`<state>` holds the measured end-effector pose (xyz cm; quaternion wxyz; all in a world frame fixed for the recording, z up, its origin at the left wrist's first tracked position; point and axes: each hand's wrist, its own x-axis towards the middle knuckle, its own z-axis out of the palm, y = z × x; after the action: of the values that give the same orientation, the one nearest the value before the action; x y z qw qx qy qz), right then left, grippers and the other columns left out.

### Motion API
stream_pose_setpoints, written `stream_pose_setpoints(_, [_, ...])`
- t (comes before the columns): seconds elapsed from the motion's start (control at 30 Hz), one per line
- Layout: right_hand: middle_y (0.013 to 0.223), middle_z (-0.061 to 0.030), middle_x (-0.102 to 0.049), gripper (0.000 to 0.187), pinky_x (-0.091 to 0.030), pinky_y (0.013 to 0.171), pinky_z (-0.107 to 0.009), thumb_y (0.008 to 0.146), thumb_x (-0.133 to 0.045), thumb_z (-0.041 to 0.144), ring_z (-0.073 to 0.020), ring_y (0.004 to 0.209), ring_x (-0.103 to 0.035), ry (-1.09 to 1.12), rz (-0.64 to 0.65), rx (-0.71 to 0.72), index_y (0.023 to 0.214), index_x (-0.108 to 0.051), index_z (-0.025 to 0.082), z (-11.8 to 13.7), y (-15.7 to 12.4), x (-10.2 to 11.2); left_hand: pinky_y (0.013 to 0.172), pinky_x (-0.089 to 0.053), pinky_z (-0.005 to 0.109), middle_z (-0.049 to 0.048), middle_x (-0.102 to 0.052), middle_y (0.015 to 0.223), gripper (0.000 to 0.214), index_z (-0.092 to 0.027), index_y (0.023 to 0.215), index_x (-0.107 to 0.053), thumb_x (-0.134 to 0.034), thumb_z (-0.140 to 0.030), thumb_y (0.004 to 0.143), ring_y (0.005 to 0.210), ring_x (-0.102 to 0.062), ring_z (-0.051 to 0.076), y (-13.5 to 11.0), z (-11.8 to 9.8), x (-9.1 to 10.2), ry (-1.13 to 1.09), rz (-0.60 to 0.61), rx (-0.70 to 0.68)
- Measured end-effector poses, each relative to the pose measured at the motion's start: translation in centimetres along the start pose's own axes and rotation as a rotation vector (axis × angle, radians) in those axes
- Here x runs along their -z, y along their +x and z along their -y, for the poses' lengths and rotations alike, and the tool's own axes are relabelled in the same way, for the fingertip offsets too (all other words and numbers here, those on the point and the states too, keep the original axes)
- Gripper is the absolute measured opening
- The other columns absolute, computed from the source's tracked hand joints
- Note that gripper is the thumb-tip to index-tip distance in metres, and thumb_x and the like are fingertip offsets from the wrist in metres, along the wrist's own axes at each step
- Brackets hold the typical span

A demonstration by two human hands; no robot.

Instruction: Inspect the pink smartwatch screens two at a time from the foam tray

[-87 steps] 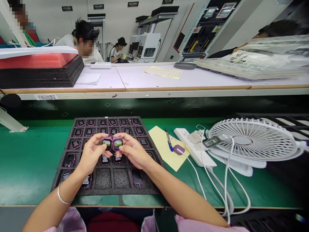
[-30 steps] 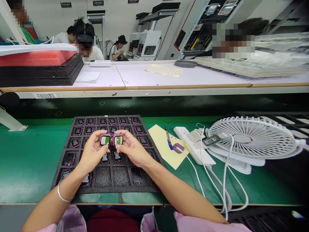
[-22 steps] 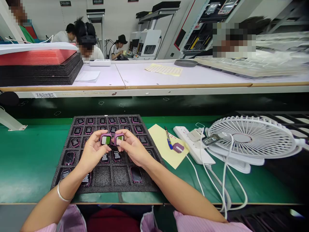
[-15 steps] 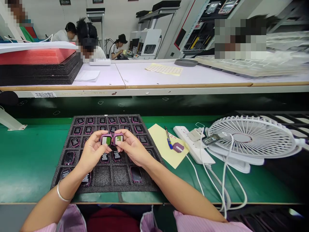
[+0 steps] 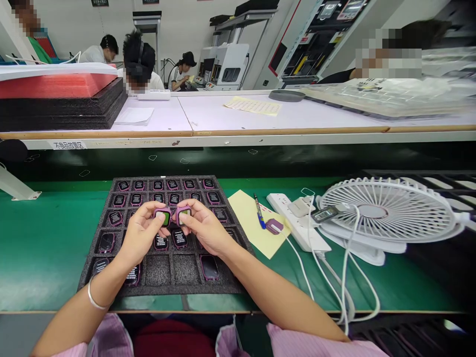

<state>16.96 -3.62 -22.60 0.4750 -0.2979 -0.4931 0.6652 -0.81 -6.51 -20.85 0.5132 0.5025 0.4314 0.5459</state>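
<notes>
My left hand [image 5: 143, 228] pinches a purple-framed smartwatch [image 5: 166, 218] whose screen glows green and white, its thumb across the glass. In my right hand [image 5: 204, 225] is a second purple smartwatch [image 5: 183, 211], also lit green, with the thumb low on its screen. The two watches are held side by side above a black foam tray [image 5: 158, 270]. Several more purple smartwatches lie in the tray's compartments, many with white text on dark screens. A dark-screened watch [image 5: 210, 267] rests in the front row, right of two bare compartments. My forearms hide part of the tray.
Right of the tray lies a yellow sheet [image 5: 243, 208] with a blue pen [image 5: 259, 212] and a purple piece [image 5: 274, 226]. Beyond are a white power strip [image 5: 293, 218], looping cables and a white fan [image 5: 386, 210]. A shelf edge [image 5: 230, 140] runs across behind; co-workers sit beyond.
Both thumbs have moved up onto the watch screens, covering more of the glass. The watches tilt slightly and stand a little further apart. The tray has stayed put.
</notes>
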Motion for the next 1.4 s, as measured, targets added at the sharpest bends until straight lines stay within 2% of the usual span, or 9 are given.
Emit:
stream_pose_setpoints(0.23, [0.093,-0.0004,-0.061,0.043,-0.049,0.062,-0.024,0.072,-0.084,0.025,-0.0139,0.075,-0.054,0.025,0.003,0.01,0.108,-0.062,0.026,0.03,-0.11,-0.13,0.066,-0.059,0.024,0.0032,-0.066,0.106,0.04,-0.02,0.116,-0.061,-0.074,-0.022,0.078,0.066,-0.07,0.01,0.01,0.14,-0.19,-0.034,0.026,-0.004])
stream_pose_setpoints(0.5, [0.097,-0.0005,-0.062,0.048,-0.049,0.072,-0.025,0.067,-0.08,0.013,-0.0155,0.087,-0.057,0.016,-0.022,0.022,0.109,-0.062,0.026,-0.2,-0.02,0.03,0.074,-0.061,0.025,0.0046,-0.063,0.118,0.051,-0.022,0.122,-0.058,-0.073,-0.013,0.073,0.073,-0.072,0.01,-0.01,0.14,-0.3,-0.079,0.064,0.029])
stream_pose_setpoints(0.6, [0.097,-0.0004,-0.062,0.046,-0.049,0.069,-0.024,0.067,-0.08,0.014,-0.0152,0.085,-0.057,0.016,-0.027,0.021,0.108,-0.062,0.026,-0.1,-0.03,-0.09,0.076,-0.062,0.026,0.0057,-0.062,0.12,0.052,-0.021,0.123,-0.058,-0.073,-0.014,0.074,0.073,-0.073,0.01,-0.05,-0.01,-0.32,-0.076,0.065,0.041])
stream_pose_setpoints(0.8, [0.083,0.0025,-0.06,0.033,-0.04,0.05,-0.021,0.076,-0.082,0.031,-0.0085,0.058,-0.047,-0.006,-0.055,-0.005,0.101,-0.062,0.023,0.15,-0.08,-0.12,0.063,-0.063,0.026,0.0052,-0.068,0.108,0.041,-0.018,0.113,-0.059,-0.076,-0.031,0.079,0.064,-0.074,0.014,-0.12,-0.1,-0.36,-0.043,0.062,0.068])
stream_pose_setpoints(1.03, [0.071,0.0007,-0.067,0.038,-0.034,0.039,-0.018,0.077,-0.08,0.05,-0.0074,0.046,-0.047,0.036,-0.102,-0.09,0.092,-0.062,0.02,-0.02,0.22,-0.06,0.048,-0.058,0.024,-0.0013,-0.067,0.082,0.041,-0.019,0.101,-0.058,-0.074,-0.051,0.081,0.051,-0.071,0.015,-0.01,-0.26,-0.27,-0.053,0.025,0.162])
stream_pose_setpoints(1.2, [0.068,0.0002,-0.069,0.04,-0.036,0.038,-0.019,0.077,-0.078,0.053,-0.0074,0.041,-0.048,0.071,-0.125,-0.144,0.093,-0.065,0.019,0.17,0.25,-0.04,0.049,-0.057,0.026,-0.0012,-0.067,0.075,0.042,-0.019,0.104,-0.059,-0.071,-0.053,0.081,0.053,-0.071,0.017,0.25,-0.26,-0.17,-0.147,0.006,0.26])
stream_pose_setpoints(1.4, [0.076,-0.0013,-0.072,0.039,-0.041,0.042,-0.018,0.073,-0.085,0.041,-0.0064,0.047,-0.05,0.061,-0.098,-0.118,0.098,-0.065,0.019,0.16,0.1,-0.01,0.052,-0.059,0.026,-0.0008,-0.068,0.076,0.044,-0.018,0.109,-0.059,-0.072,-0.046,0.079,0.056,-0.073,0.018,0.18,-0.46,-0.21,-0.171,0.004,0.263])
